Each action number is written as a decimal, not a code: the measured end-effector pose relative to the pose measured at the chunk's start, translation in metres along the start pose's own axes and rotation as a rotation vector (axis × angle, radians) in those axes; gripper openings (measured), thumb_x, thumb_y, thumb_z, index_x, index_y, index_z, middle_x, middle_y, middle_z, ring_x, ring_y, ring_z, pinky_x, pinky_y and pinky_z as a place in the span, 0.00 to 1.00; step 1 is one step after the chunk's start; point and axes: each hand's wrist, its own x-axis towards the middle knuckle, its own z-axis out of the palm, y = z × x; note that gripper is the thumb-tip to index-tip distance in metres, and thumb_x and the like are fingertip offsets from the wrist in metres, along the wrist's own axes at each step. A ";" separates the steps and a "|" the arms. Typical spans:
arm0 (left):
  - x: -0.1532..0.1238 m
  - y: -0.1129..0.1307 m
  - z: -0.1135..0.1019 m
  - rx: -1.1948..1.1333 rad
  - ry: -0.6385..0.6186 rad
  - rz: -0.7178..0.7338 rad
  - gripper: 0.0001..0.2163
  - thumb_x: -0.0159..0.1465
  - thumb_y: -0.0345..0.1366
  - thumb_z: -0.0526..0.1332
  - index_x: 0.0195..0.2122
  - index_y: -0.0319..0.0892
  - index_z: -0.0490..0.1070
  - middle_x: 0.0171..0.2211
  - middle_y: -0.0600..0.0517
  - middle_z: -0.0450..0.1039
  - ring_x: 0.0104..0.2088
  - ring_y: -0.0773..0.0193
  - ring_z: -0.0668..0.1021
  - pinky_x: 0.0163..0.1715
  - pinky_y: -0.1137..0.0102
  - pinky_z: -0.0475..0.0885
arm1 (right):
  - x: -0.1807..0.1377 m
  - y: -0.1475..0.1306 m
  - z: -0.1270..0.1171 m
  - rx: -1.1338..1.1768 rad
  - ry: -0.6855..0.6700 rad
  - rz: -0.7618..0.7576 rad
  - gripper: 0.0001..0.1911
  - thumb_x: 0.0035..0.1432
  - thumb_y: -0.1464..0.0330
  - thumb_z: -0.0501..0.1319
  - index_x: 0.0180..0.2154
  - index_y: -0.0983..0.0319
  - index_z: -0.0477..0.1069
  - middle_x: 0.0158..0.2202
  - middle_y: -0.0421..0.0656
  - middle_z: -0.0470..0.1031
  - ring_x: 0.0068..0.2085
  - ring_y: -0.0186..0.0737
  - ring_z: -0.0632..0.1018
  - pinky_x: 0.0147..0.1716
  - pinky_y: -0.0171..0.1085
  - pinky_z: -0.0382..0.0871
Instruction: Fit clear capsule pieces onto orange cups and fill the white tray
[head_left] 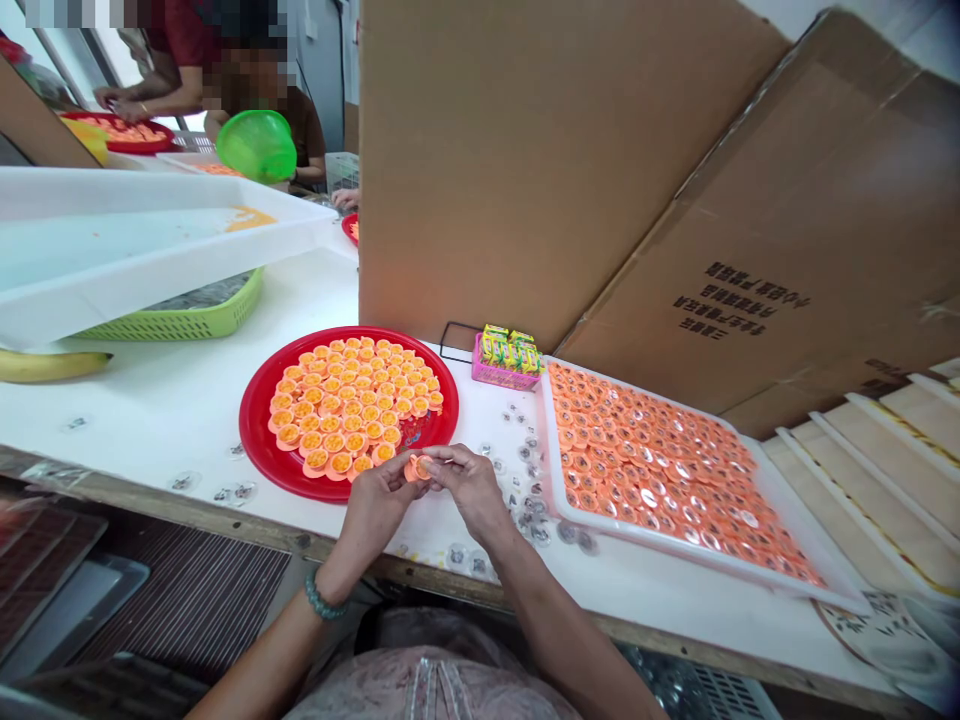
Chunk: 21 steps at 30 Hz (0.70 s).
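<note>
Between the fingertips of both hands is a small round orange piece (418,467), just off the front right rim of a red tray. My left hand (380,505) pinches it from the left, with a beaded bracelet on that wrist. My right hand (469,488) closes on its right side with thumb and forefinger. The red round tray (259,455) holds many similar orange pieces with yellow-orange centres (341,405). Right of my hands, a white tray (637,528) is filled with rows of orange pieces under shiny clear discs (660,455).
Loose clear discs (532,505) lie between the trays. A pink basket (506,376) of wrapped packets stands before a cardboard wall (480,170). At left are a banana (52,366), a green basket (180,322) and a large white tray (135,290). People sit and stand behind, near a green bowl (257,146).
</note>
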 end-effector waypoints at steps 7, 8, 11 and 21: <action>-0.003 0.001 -0.002 0.158 -0.106 0.119 0.17 0.53 0.37 0.64 0.45 0.40 0.74 0.35 0.51 0.79 0.37 0.58 0.78 0.40 0.65 0.73 | -0.002 0.003 -0.002 0.006 0.008 0.010 0.11 0.43 0.64 0.70 0.33 0.58 0.80 0.30 0.39 0.73 0.28 0.33 0.74 0.27 0.33 0.71; -0.003 0.000 -0.003 0.161 -0.122 0.128 0.17 0.54 0.37 0.63 0.45 0.40 0.74 0.35 0.51 0.79 0.37 0.58 0.78 0.40 0.65 0.73 | -0.003 0.003 -0.002 0.003 0.013 0.007 0.11 0.41 0.64 0.70 0.32 0.58 0.80 0.30 0.39 0.72 0.28 0.33 0.74 0.27 0.33 0.71; -0.006 0.000 -0.001 0.195 -0.144 0.143 0.18 0.55 0.37 0.63 0.47 0.39 0.73 0.36 0.50 0.78 0.37 0.58 0.78 0.40 0.64 0.73 | -0.003 0.002 -0.005 0.015 0.017 0.009 0.12 0.39 0.64 0.71 0.31 0.60 0.79 0.28 0.39 0.72 0.27 0.32 0.73 0.26 0.33 0.70; -0.007 0.012 0.006 0.226 -0.154 0.045 0.39 0.53 0.43 0.66 0.62 0.41 0.49 0.37 0.48 0.78 0.41 0.55 0.78 0.44 0.62 0.73 | -0.010 0.006 -0.021 -0.129 -0.070 0.026 0.15 0.47 0.58 0.65 0.35 0.60 0.78 0.34 0.42 0.75 0.35 0.37 0.73 0.37 0.36 0.67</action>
